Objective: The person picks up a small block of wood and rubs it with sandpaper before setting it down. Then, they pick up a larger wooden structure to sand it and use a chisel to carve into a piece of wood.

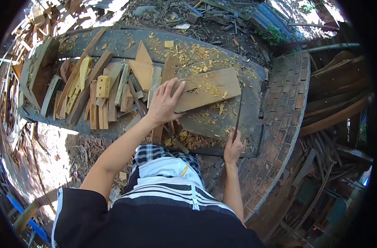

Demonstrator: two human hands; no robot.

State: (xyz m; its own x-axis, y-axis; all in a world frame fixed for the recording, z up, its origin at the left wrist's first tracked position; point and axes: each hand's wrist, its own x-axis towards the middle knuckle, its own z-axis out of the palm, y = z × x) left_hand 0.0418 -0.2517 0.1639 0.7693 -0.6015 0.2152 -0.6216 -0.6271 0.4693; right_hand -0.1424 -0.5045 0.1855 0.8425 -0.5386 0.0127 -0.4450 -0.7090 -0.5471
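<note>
My left hand (163, 103) lies over the left end of a wide wooden board (217, 87), its fingers bent across the top face. Wood chips and shavings are scattered on the board. To the right, my right hand (234, 146) is closed round the lower part of a long, thin dark tool (239, 113). The tool points away from me, its upper part beside the board's right end. Whether it touches the board I cannot tell. Both the board and the tool are over a dark worktable (248, 140).
Several wood offcuts (103, 103) line the table's left half, with a pointed piece (142, 68) among them. A brick ledge (281, 99) runs along the right. Stacked timber (337, 95) stands beyond it. More chips (192, 140) lie at the near edge.
</note>
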